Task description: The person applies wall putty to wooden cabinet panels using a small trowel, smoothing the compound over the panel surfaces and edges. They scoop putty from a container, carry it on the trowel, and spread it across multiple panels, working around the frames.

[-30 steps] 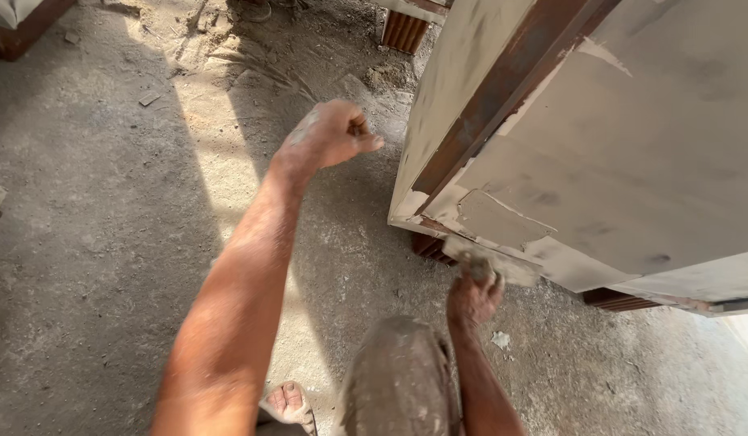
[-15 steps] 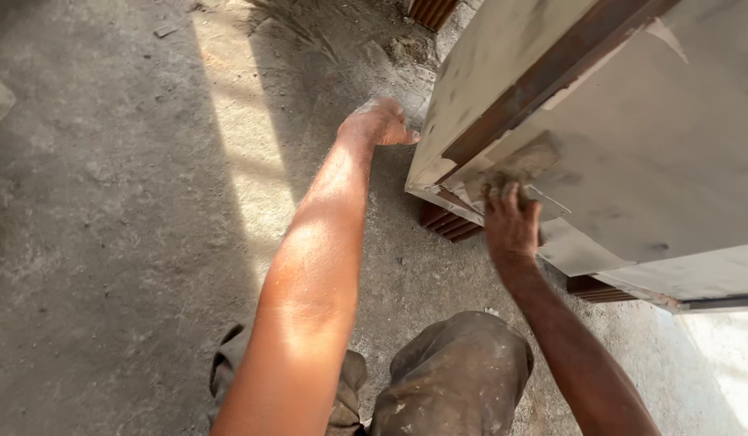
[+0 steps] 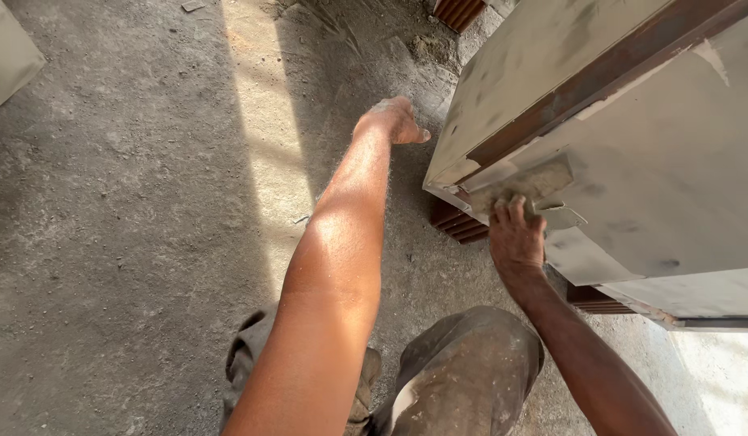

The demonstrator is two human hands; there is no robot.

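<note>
Sanding pad (image 3: 523, 184) under right hand (image 3: 517, 238)

A workshop or building site: dusty concrete floor (image 3: 132, 202), putty-coated door panel (image 3: 632, 161).

No packages, labels, signs or screens appear anywhere around the hands in this head-camera view.

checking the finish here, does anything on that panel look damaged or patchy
Yes. The grey coat on the panel is uneven: a bare brown strip runs across it, pale patches show near the lower edge, and a white chip sits at the upper right. The right hand presses a scraper on the panel; the left hand hangs clear of it.
</note>
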